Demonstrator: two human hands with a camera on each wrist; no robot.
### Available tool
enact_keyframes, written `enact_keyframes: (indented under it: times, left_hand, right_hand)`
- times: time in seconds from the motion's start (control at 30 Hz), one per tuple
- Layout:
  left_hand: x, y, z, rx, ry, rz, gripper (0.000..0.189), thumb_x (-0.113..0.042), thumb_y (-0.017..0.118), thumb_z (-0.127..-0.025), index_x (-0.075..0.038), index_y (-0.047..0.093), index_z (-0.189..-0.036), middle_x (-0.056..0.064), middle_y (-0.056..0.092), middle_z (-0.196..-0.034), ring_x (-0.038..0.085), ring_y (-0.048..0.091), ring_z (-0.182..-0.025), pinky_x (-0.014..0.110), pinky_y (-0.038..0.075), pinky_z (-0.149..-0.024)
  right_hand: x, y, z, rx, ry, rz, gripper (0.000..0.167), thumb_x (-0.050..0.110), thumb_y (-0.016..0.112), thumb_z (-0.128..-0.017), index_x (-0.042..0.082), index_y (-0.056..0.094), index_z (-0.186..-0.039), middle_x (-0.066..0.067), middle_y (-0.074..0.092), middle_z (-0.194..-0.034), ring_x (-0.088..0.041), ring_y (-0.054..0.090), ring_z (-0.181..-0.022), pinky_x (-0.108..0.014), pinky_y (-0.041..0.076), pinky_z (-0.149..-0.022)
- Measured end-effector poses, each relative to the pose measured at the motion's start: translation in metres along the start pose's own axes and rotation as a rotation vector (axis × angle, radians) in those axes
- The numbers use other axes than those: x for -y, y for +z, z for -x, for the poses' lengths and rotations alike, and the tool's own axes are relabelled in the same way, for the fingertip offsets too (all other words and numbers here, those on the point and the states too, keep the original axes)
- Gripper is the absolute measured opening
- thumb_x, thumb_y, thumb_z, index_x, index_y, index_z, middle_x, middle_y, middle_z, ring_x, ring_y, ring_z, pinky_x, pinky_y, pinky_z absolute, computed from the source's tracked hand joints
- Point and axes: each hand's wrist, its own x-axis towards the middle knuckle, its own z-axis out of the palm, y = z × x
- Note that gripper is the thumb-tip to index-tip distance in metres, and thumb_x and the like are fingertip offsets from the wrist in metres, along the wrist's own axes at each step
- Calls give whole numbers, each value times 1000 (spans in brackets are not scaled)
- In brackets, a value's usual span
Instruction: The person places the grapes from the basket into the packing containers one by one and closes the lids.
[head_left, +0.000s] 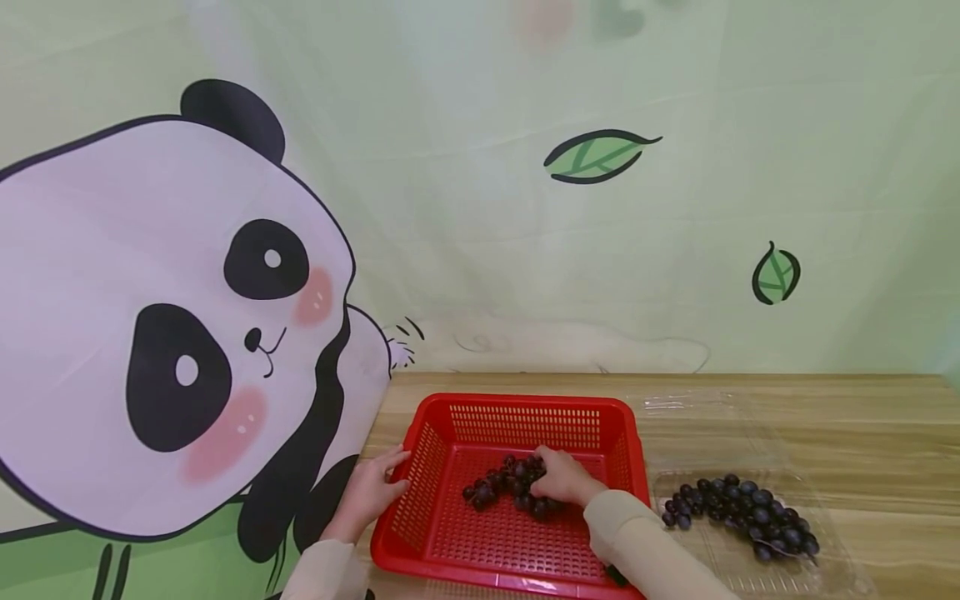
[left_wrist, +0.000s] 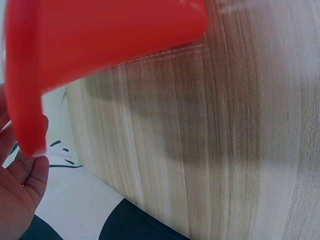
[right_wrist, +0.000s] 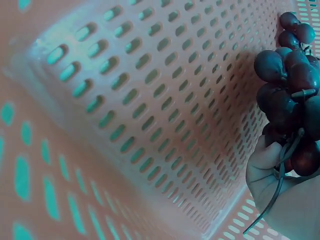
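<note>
A red plastic basket (head_left: 517,581) with slotted walls stands on the table. My left hand (head_left: 371,492) is at its left side, fingers and thumb about the rim; the left wrist view shows this hand (left_wrist: 20,185) beside the red rim (left_wrist: 27,100). Inside the basket, my right hand (head_left: 564,477) grips a bunch of dark grapes (head_left: 491,486). Up close in the right wrist view, the grapes (right_wrist: 285,107) lie against the thumb of my right hand (right_wrist: 285,200), and a thin stem hangs down. Some of the right fingers are hidden by the grapes.
Right of the basket, an opened clear plastic box (head_left: 720,550) holds another bunch of dark grapes (head_left: 750,510). Its transparent lid (head_left: 705,429) lies back toward the wall. A cloth with a panda print (head_left: 300,167) hangs behind the wooden table (head_left: 885,442).
</note>
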Motion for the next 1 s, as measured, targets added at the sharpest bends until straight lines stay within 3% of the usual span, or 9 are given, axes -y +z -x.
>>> enact_keyframes:
  times: [0.27,0.63,1.0]
  left_hand:
    - [-2,0,0,4,-3,8,45,-5,65,-76,-7,56,-119,15,48,-130,23,63,-86,35,53,-71]
    - [-2,0,1,0,-3,4,45,-5,66,-75,-7,57,-119,15,48,-130,21,63,-84,35,53,-71]
    - [0,0,0,-19,45,-23,43,-5,66,-75,-6,58,-117,16,50,-127,23,64,-87,35,53,-73]
  right_hand:
    - [1,0,-3,-34,-38,-71,35,11,67,-70,8,54,-102,-10,59,-96,-19,51,-79,-34,45,-69]
    - [0,-1,-6,0,-51,-167,33,10,63,-72,7,54,-103,-11,57,-98,-20,48,-79,-31,42,-65]
    - [16,-10,0,26,-79,-217,31,8,61,-74,3,53,-103,-13,56,-96,-21,49,-80,-31,44,-65]
